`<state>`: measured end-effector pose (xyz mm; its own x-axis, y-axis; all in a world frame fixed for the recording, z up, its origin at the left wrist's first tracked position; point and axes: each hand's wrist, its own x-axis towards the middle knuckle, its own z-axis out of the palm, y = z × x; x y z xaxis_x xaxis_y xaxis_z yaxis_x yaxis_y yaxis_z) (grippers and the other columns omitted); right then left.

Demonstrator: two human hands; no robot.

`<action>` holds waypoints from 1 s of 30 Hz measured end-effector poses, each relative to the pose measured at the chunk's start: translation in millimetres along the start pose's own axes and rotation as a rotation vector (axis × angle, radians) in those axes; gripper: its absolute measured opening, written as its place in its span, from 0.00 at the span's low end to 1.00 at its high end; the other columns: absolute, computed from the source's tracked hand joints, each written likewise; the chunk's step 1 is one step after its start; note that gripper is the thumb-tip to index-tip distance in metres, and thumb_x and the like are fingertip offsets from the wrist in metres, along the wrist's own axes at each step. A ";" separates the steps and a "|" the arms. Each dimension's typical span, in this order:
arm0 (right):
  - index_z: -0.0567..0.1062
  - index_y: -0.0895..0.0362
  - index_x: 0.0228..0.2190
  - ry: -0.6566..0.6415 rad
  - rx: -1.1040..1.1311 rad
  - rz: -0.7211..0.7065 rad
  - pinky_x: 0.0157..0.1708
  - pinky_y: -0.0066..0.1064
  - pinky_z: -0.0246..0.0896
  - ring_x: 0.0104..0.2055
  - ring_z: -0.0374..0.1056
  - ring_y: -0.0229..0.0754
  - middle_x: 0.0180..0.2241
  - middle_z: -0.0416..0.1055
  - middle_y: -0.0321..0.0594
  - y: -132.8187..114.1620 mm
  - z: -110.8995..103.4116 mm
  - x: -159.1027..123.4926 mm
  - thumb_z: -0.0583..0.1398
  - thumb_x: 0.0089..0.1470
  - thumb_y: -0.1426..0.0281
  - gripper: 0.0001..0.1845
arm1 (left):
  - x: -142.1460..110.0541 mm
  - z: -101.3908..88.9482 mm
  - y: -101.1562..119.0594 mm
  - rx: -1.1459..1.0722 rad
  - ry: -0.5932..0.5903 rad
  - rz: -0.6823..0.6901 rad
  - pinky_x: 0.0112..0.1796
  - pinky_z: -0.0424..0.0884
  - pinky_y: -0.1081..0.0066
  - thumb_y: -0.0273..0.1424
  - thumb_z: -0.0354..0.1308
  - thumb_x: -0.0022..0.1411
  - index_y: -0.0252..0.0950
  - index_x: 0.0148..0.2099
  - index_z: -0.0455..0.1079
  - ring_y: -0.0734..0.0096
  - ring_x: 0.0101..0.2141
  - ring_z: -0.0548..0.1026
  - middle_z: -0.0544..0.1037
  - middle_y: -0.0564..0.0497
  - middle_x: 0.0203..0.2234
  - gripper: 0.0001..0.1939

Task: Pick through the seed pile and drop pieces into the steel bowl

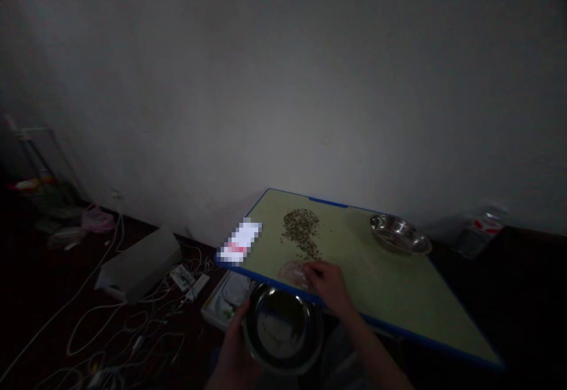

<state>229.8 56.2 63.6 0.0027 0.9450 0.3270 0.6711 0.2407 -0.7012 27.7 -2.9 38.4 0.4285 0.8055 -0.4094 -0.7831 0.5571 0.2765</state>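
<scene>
Blue-rimmed and pale green, our tabletop (398, 295) stretched before us. Our left hand (237, 348) gripped the side of a round, shiny metal bowl (283, 331) by the near edge. Our right hand (330, 283) bent its fingers together at a translucent disc (289, 272); whether they pinched anything, we couldn't tell. Just beyond it lay small, speckled grains (301, 224); farther right of it, a second gleaming bowl (401, 237); behind, a matte wall (283, 83).

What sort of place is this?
Probably a dim room in someone's home: there's a small table near a plain wall, a left hand holding a metal bowl, and tangled cables on the floor.
</scene>
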 end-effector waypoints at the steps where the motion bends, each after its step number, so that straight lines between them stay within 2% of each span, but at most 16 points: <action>1: 0.81 0.57 0.29 0.037 -0.005 0.015 0.32 0.32 0.62 0.30 0.71 0.45 0.28 0.78 0.43 4.4 -3.7 -1.8 0.52 0.54 0.61 0.20 | -0.3 0.1 0.1 0.005 0.018 0.011 0.54 0.60 0.60 0.37 0.61 0.52 0.36 0.31 0.78 0.56 0.44 0.76 0.83 0.49 0.24 0.10; 4: 0.81 0.59 0.31 0.162 -0.027 0.082 0.34 0.34 0.64 0.31 0.72 0.47 0.30 0.78 0.46 20.7 -18.5 -10.3 0.53 0.52 0.59 0.21 | -1.1 -0.1 -0.1 0.012 0.040 0.018 0.53 0.61 0.59 0.36 0.61 0.52 0.36 0.31 0.78 0.56 0.44 0.77 0.83 0.48 0.25 0.10; 7: 0.81 0.58 0.29 0.211 -0.051 0.150 0.35 0.36 0.65 0.33 0.73 0.49 0.31 0.78 0.47 34.3 -31.6 -20.7 0.53 0.50 0.58 0.21 | -1.2 -1.7 -0.1 -0.006 0.038 -0.005 0.53 0.62 0.60 0.37 0.59 0.54 0.37 0.31 0.78 0.57 0.43 0.78 0.84 0.49 0.25 0.10; 10: 0.81 0.57 0.29 0.208 -0.080 0.169 0.36 0.36 0.65 0.33 0.73 0.48 0.31 0.79 0.46 38.5 -36.9 -26.8 0.53 0.50 0.57 0.22 | 0.0 -3.5 -0.4 -0.025 0.034 -0.045 0.52 0.63 0.62 0.38 0.58 0.54 0.37 0.30 0.78 0.58 0.42 0.78 0.84 0.50 0.25 0.11; 18: 0.81 0.58 0.31 0.157 -0.168 0.148 0.36 0.35 0.64 0.33 0.73 0.48 0.33 0.78 0.47 30.9 -34.6 -18.4 0.51 0.53 0.60 0.22 | 2.3 -5.7 -2.9 -0.004 -0.003 -0.022 0.53 0.61 0.60 0.39 0.58 0.54 0.36 0.31 0.78 0.56 0.43 0.77 0.83 0.50 0.23 0.13; 24: 0.81 0.58 0.33 0.126 -0.195 0.163 0.36 0.34 0.64 0.35 0.73 0.47 0.34 0.79 0.47 29.1 -32.5 -14.1 0.52 0.54 0.63 0.20 | 4.0 -10.2 -2.2 -0.005 0.011 -0.019 0.52 0.63 0.60 0.38 0.57 0.56 0.35 0.34 0.78 0.57 0.43 0.77 0.84 0.48 0.27 0.13; 30: 0.81 0.60 0.33 0.112 -0.242 0.124 0.38 0.35 0.64 0.35 0.73 0.48 0.34 0.78 0.48 27.2 -28.0 -5.3 0.51 0.54 0.64 0.20 | 1.4 -4.6 -2.3 0.001 0.001 -0.037 0.52 0.63 0.60 0.40 0.56 0.56 0.34 0.35 0.78 0.57 0.43 0.77 0.84 0.47 0.27 0.16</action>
<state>268.8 51.6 60.6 0.1683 0.9303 0.3258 0.8180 0.0526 -0.5728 28.1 -4.1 33.2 0.4566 0.7842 -0.4203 -0.7663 0.5866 0.2621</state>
